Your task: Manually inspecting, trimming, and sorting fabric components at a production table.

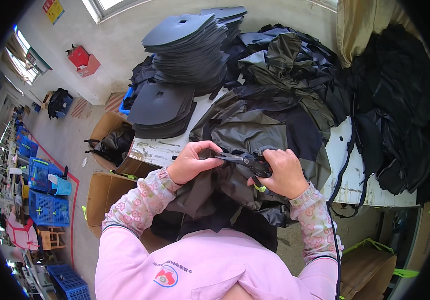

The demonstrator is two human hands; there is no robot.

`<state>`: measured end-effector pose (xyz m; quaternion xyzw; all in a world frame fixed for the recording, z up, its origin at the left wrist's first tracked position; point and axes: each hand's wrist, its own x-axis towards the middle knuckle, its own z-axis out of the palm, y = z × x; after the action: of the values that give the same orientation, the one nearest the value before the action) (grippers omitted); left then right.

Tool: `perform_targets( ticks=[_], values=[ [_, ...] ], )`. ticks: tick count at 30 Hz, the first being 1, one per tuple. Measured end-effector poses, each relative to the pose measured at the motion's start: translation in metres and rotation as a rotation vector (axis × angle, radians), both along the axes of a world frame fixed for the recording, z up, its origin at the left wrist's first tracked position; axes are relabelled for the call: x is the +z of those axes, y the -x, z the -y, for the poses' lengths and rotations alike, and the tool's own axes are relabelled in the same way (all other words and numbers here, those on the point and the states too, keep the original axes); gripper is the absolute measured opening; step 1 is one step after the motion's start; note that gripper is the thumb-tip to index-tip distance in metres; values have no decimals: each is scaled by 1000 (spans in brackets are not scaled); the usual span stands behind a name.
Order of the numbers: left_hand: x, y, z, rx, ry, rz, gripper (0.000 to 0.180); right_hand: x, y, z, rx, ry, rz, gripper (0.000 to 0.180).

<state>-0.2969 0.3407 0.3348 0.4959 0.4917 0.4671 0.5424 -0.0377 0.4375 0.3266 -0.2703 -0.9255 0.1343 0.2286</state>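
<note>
My right hand (pixel 284 173) grips a pair of black scissors (pixel 245 160), whose blades point left toward my left hand (pixel 191 161). My left hand pinches a fold of dark grey fabric (pixel 247 131) just at the blade tips. The fabric hangs from the white worktable (pixel 155 150) down into my lap. Both forearms wear pink floral sleeve covers.
Stacks of dark flat cut panels (pixel 187 42) and a smaller stack (pixel 161 107) lie at the table's far left. Heaps of black garments (pixel 400 100) cover the right. Cardboard boxes (pixel 106 192) stand on the floor left, blue crates (pixel 49 207) farther left.
</note>
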Motion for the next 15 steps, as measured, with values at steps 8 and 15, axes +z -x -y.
perform_targets(
  ticks=[8,15],
  values=[
    [1,-1,3,23,26,22,14,-3,-8,3,-10,10,26,56],
    [-8,38,-2,97,-79,-352,18,-27,-62,-7,-331,415,-203,50]
  ],
)
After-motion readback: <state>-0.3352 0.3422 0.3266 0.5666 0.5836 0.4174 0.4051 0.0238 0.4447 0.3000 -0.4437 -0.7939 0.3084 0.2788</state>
